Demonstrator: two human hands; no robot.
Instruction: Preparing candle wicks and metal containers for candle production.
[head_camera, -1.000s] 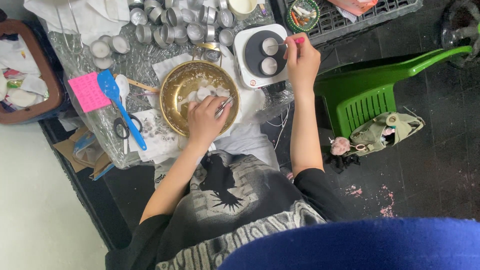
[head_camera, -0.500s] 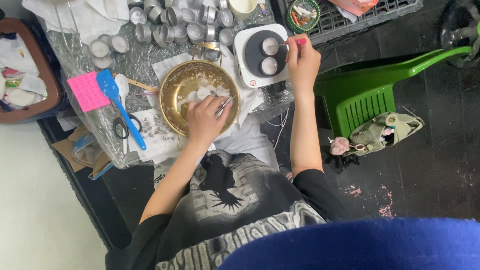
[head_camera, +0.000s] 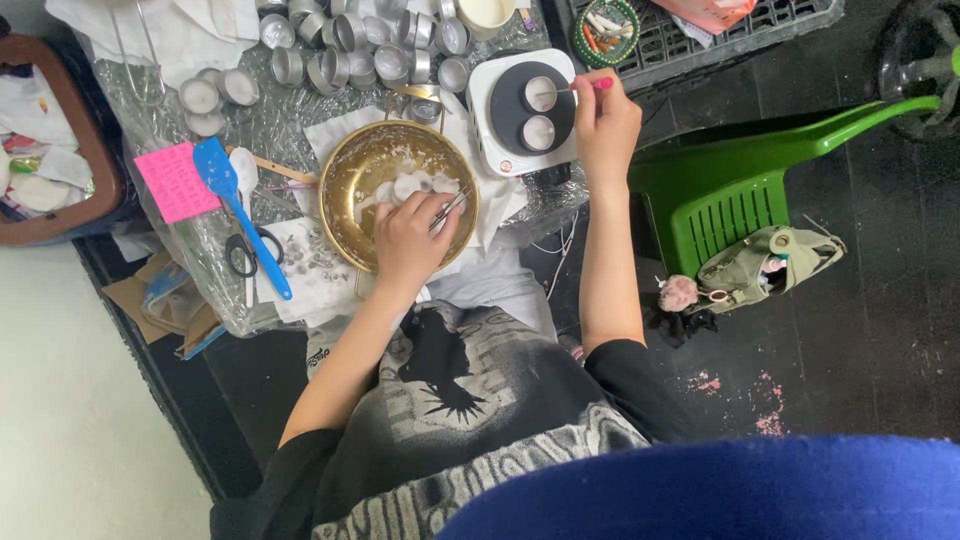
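Note:
My left hand (head_camera: 405, 238) rests on the near rim of a gold metal bowl (head_camera: 352, 175) and grips metal tweezers (head_camera: 449, 210) that point into the bowl, where white wax pieces (head_camera: 408, 186) lie. My right hand (head_camera: 605, 125) is raised over a white hot plate (head_camera: 490, 120) and holds a thin pink-ended stick (head_camera: 578, 87) whose tip reaches one of two small metal cups (head_camera: 540, 93) standing on the dark heating disc.
Several small metal cups (head_camera: 350, 45) crowd the back of the plastic-covered table. A blue spatula (head_camera: 235, 200), scissors (head_camera: 243, 255) and a pink pad (head_camera: 176, 182) lie left of the bowl. A green plastic stool (head_camera: 735, 190) and a khaki pouch (head_camera: 765, 265) stand on the dark floor at right.

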